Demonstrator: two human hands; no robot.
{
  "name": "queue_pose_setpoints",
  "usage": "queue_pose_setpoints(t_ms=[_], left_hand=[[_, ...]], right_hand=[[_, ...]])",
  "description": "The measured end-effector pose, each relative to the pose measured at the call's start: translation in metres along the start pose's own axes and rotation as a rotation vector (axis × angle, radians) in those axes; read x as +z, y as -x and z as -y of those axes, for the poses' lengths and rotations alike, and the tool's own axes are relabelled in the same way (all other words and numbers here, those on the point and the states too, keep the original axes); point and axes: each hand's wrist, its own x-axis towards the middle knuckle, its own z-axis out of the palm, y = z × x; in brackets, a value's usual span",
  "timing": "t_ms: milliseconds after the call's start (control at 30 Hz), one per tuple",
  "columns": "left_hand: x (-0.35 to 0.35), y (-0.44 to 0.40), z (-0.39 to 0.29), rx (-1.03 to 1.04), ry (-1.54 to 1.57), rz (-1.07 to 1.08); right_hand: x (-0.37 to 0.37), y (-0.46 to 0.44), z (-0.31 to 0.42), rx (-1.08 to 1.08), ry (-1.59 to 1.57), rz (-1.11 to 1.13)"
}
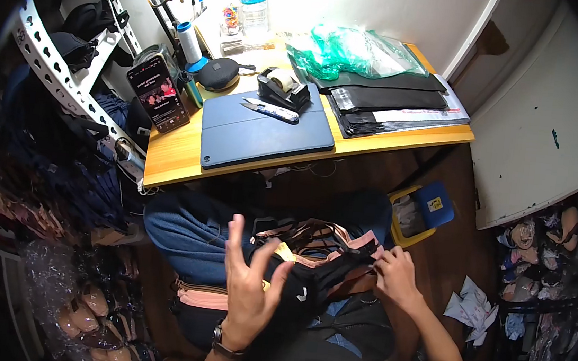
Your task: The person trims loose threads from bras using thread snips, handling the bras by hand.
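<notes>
Dark shirt (349, 353) closest, wearer seated, jeans (180, 229) spread under the work. Lap carries the black garment (336, 272), bunched, with peach pieces (312, 261) and dark straps mixed in behind it. Can't tell where one piece ends and the next starts. Yellow tag (285, 252) sits in the pile, just beyond the left fingers.

Hands apart. Left hand (251, 285) is raised over the lap, fingers spread, gripping nothing that I can see; watch (219, 341) on that wrist. Right hand (396, 278) has its fingertips pinched on the far right end of the black garment.

Tabletop (173, 159) in front, wood-coloured. Blue tablet case (251, 135) lies flat near its front edge; small cutter (276, 112) and tape dispenser (284, 89) both on top of it. Phone (158, 95) stands tilted at the left end, screen lit. Round black case (218, 74) just behind the tablet case. Bottle (253, 13) upright at the back. Right side: stack of black packs (384, 99), green plastic bag (339, 53) crumpled on its rear part.

Floor, right: yellow bin (407, 216), blue lid swung open; crumpled white sheet (471, 309) well apart from it.
</notes>
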Motion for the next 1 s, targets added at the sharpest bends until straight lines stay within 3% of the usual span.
queue_pose_setpoints(t_ms=[67,100,167,267,433,533,667,800,1000], left_hand=[[0.002,0.002,-0.007,0.087,0.084,0.068],[0.004,0.002,-0.012,0.174,0.169,0.135],[0.009,0.003,-0.019,0.259,0.252,0.199],[0.013,0.001,-0.026,0.022,0.750,0.299],[-0.006,-0.007,-0.019,0.242,0.595,0.154],[-0.005,-0.003,-0.014,0.201,0.885,0.236],[-0.010,-0.001,-0.036,-0.018,0.899,0.336],[-0.006,0.001,-0.033,-0.023,0.769,0.274],[-0.007,0.002,-0.032,-0.069,0.743,0.320]], right_hand=[[-0.035,-0.006,0.015,0.206,-0.500,0.294],[-0.047,-0.007,0.025,0.204,-0.503,0.292],[-0.069,-0.011,0.053,0.331,-1.511,0.228],[-0.093,-0.020,0.096,0.183,-1.441,0.215],[-0.105,-0.035,0.115,-0.020,-1.268,0.169],[-0.123,-0.039,0.119,-0.111,-1.222,-0.053],[-0.121,-0.048,0.127,-0.251,-0.929,-0.241],[-0.117,-0.051,0.132,-0.265,-0.714,-0.201],[-0.115,-0.054,0.133,-0.294,-0.652,-0.191]])
